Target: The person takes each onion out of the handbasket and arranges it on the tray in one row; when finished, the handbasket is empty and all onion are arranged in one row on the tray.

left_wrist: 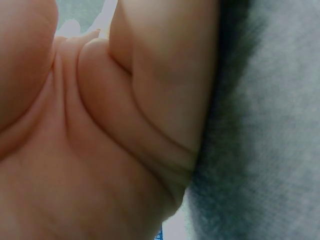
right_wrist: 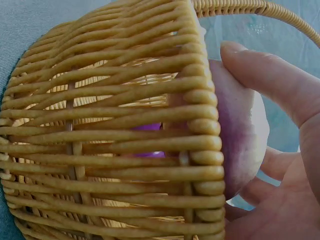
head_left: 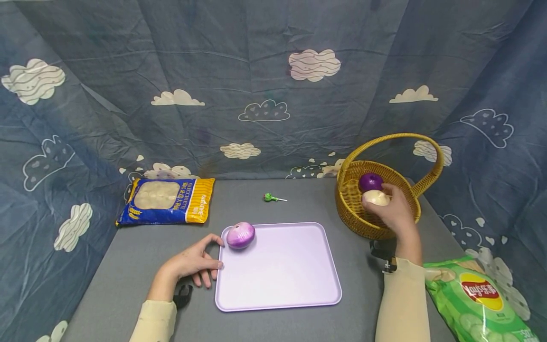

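My right hand holds a purple-and-white onion at the rim of the wicker basket, its pale side showing in the head view. Deeper in the basket lies a round, dark purple thing, partly seen through the weave in the right wrist view. At the left, my left hand touches the edge of a lilac tray with thumb and forefinger. Another purple onion sits in the tray's far left corner. The left wrist view shows mostly the palm, with the fingertips hidden.
A blue and yellow pasta bag lies at the back left. Behind the tray is a green-wrapped lollipop. The green chip bag lies at the front right, beside the right sleeve. The basket's tall handle arches over it.
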Motion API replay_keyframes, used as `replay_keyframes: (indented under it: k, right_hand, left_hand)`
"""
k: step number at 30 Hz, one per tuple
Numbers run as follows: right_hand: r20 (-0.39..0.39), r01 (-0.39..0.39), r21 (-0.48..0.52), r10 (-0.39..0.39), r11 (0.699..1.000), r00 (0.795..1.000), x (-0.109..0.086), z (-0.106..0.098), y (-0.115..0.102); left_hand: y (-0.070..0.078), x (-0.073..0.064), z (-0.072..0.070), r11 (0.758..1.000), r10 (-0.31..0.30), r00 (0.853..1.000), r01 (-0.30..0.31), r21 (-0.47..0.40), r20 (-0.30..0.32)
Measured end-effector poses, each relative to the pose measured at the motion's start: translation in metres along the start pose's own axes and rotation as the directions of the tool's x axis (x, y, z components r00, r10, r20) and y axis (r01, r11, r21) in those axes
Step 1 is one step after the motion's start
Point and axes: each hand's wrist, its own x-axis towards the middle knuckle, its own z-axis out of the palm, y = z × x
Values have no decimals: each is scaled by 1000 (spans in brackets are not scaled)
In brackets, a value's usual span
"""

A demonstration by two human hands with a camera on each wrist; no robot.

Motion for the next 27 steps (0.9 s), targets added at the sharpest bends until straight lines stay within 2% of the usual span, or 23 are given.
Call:
replay_keyframes:
  k: [10, 18, 22, 27]
  right_hand:
    - [9, -14, -19, 15, 1000, 1000, -2, 2, -6]
    - [104, -19, 51, 14, 998, 995, -6, 1, -14]
    - [150, 15, 76, -26, 997, 988, -8, 0, -22]
    - [200, 85, 134, -111, 987, 973, -14, -1, -37]
  left_hand:
    - [1, 0, 0, 1000, -6, 1000, 6, 6, -7]
    - [-1, 1, 1, 1000, 15, 1000, -15, 8, -3]
    - [-1, 1, 1, 1000, 23, 1000, -23, 9, -1]
    - [-1, 1, 1, 1000, 14, 1000, -13, 9, -2]
